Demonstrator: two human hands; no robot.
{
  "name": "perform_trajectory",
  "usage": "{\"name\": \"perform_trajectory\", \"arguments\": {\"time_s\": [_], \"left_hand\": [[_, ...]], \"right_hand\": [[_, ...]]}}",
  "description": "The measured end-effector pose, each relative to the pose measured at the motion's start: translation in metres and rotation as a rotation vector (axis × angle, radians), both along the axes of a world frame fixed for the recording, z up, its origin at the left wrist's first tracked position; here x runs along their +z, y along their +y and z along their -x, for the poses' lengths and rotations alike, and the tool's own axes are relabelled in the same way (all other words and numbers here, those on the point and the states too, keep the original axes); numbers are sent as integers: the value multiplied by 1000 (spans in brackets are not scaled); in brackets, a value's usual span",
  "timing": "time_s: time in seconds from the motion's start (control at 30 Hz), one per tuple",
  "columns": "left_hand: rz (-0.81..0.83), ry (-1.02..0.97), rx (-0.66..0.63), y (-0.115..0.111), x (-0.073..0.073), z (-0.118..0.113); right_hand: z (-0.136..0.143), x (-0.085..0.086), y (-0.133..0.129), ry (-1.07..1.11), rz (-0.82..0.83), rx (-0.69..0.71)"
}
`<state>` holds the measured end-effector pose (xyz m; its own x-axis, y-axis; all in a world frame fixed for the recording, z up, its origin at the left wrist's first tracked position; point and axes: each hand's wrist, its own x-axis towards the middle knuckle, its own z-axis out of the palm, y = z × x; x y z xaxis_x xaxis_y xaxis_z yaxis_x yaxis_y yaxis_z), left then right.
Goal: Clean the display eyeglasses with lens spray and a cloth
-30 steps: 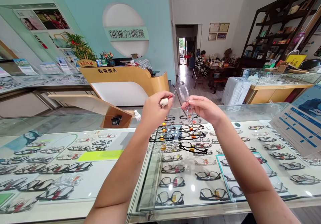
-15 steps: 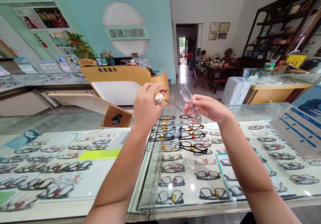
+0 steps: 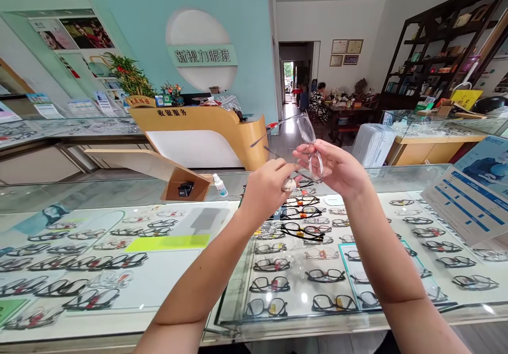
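Observation:
A pair of eyeglasses [image 3: 316, 166] with a clear frame is held up above the glass counter, its temples pointing left. My right hand [image 3: 333, 166] grips the frame near the bridge, thumb on top and fingers underneath. Closed around the lower temple is my left hand [image 3: 265, 187], with a small white piece [image 3: 289, 184] at its fingers whose kind I cannot make out. The upper temple, with a red mark [image 3: 272, 125] near it, reaches out free over the left hand. Below, several dark-framed glasses [image 3: 304, 231] lie on the counter top.
The glass display case [image 3: 238, 338] holds rows of eyeglasses. A small white bottle [image 3: 220, 185] stands beside a tilted wooden stand [image 3: 184, 177]. At the right leans a printed card [image 3: 462, 206]. A person [image 3: 317, 105] sits at a table in the back.
My left hand has moved right and down, from the upper temple to the lower one. The eyeglasses are slightly higher and farther right. The white bottle has come into view.

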<state>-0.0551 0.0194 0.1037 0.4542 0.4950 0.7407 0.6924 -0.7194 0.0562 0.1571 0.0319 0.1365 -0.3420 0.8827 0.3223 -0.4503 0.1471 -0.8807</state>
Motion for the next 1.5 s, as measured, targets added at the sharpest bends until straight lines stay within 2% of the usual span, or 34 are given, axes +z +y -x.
{"name": "perform_trajectory", "arguments": {"time_s": [0.13, 0.23, 0.33, 0.4, 0.47, 0.53, 0.6, 0.63, 0.7, 0.77, 0.87, 1.03, 1.17, 1.27, 1.37, 1.5], "left_hand": [[93, -98, 55, 3, -10, -5], [162, -197, -6, -5, -20, -8], [200, -355, -47, -14, -29, 0], [239, -477, 10, -11, -37, 16], [300, -627, 115, 3, -48, 40], [387, -845, 227, 25, -63, 70], [524, -1175, 307, 49, -80, 99], [599, -1328, 322, 60, -89, 112], [691, -1428, 331, 76, -106, 131], [768, -1452, 321, 86, -120, 143], [885, -1477, 279, 97, -131, 150], [996, -1489, 220, 113, -138, 156], [995, -1482, 264, 116, -139, 157], [921, -1468, 306, 113, -133, 151], [849, -1424, 274, 103, -120, 133], [857, -1317, 87, 72, -99, 89]], "right_hand": [[-2, 2, -4, 87, -6, -120], [-2, 0, -6, 95, -11, -162], [0, -1, -11, 84, -25, -164], [-2, 1, -17, 71, -54, -199], [-5, 4, -23, 53, -91, -251], [-9, 4, -27, 50, -116, -294], [-13, 0, -29, 71, -111, -325], [-15, -5, -28, 80, -100, -338], [-20, -19, -27, 85, -73, -362], [-26, -36, -25, 77, -42, -379], [-35, -61, -23, 106, 19, -383], [-44, -86, -24, 174, 93, -342], [-50, -92, -21, 174, 94, -348], [-52, -91, -20, 181, 89, -343], [-50, -90, -22, 176, 79, -313], [-42, -92, -27, 137, 76, -251]]}}
